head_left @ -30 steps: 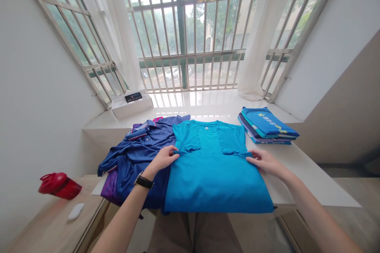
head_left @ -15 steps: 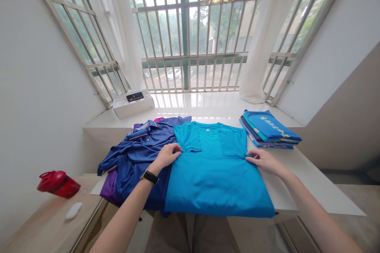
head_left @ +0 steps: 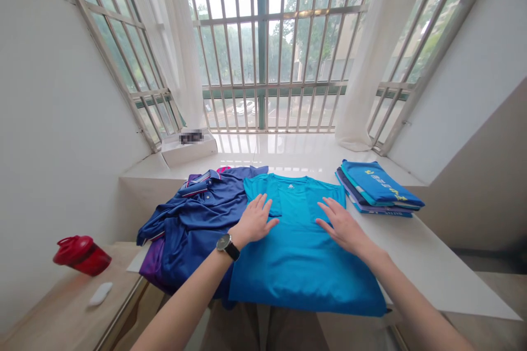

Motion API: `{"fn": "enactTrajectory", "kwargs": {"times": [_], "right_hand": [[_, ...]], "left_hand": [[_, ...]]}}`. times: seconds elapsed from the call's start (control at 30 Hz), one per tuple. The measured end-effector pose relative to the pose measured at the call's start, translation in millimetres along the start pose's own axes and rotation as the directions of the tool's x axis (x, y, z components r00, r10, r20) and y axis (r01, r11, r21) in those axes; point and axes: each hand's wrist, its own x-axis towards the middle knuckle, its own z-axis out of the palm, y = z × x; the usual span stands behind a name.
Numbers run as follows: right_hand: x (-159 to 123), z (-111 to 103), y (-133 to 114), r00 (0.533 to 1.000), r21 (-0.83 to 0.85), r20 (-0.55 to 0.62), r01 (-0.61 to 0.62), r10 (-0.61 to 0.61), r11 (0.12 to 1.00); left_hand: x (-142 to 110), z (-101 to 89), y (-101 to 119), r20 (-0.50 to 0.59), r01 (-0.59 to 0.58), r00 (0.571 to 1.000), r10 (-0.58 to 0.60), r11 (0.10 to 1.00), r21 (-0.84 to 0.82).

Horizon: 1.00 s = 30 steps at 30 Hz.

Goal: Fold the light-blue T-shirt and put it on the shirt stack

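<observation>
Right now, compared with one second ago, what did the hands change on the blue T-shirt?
The left hand and right hand let go of the folded edge of the blue T-shirt and moved inward, now lying open on it. The navy polo shirt, folded stack and red bottle stayed in place.

You have the T-shirt (head_left: 300,269) on the tabletop (head_left: 436,269), polo shirts (head_left: 193,225) at its left, folded shirts (head_left: 379,189) at its right.

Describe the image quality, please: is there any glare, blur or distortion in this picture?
In the head view, the window bars lean outward toward the sides from wide-lens distortion, daylight makes glare on the white sill, a pixelated patch hides something on the white box, and the blue T-shirt looks sharp.
</observation>
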Motion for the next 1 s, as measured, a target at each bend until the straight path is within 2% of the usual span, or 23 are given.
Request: {"fn": "enactTrajectory", "kwargs": {"times": [0.1,0.2,0.37,0.43,0.53,0.6,0.67,0.73,0.83,0.9,1.0], "right_hand": [[3.9,18.5,-22.1,0.99,-0.021,0.142,0.009,-0.006,1.0],[-2.0,26.9,-25.8,0.974,-0.006,0.225,-0.02,0.021,1.0],[-6.5,20.9,-19.6,0.97,0.015,0.24,-0.033,0.028,0.999],[2.5,16.4,-22.7,0.976,0.045,0.212,-0.063,0.052,0.997],[30.9,11.4,-40.2,0.995,0.166,0.084,-0.06,0.047,0.984],[58.8,9.8,-61.4,1.0,0.275,0.028,0.003,-0.011,0.961],[91.1,10.5,-87.7,0.995,0.354,0.04,0.067,-0.087,0.933],[124.8,14.4,-114.1,0.987,0.384,0.08,0.1,-0.141,0.918],[169.5,27.1,-141.0,0.977,0.423,0.149,0.075,-0.151,0.903],[191.1,39.1,-146.5,0.975,0.434,0.176,0.046,-0.134,0.9],[208.6,58.9,-141.2,0.972,0.453,0.195,0.027,-0.129,0.891]], "left_hand": [[4.7,19.0,7.4,0.122,0.008,0.993,-0.009,1.0,0.004],[1.1,28.0,8.2,0.183,0.039,0.983,-0.028,0.998,-0.055],[0.9,17.8,1.5,0.224,0.05,0.974,-0.006,0.981,-0.19],[11.6,5.1,-11.6,0.16,0.018,0.987,0.021,0.971,-0.24],[42.8,-19.9,-46.5,0.054,0.016,0.999,-0.004,0.976,-0.216],[70.4,-34.6,-75.5,0.088,0.126,0.99,-0.113,0.979,-0.158],[97.8,-42.2,-103.2,0.126,0.211,0.973,-0.195,0.969,-0.125],[120.2,-41.1,-125.0,0.153,0.244,0.963,-0.224,0.962,-0.125],[139.2,-29.4,-143.5,0.19,0.248,0.958,-0.217,0.956,-0.155],[143.7,-21.3,-149.1,0.208,0.237,0.958,-0.198,0.954,-0.184],[144.9,-14.9,-155.6,0.2,0.222,0.963,-0.179,0.95,-0.221]]}}
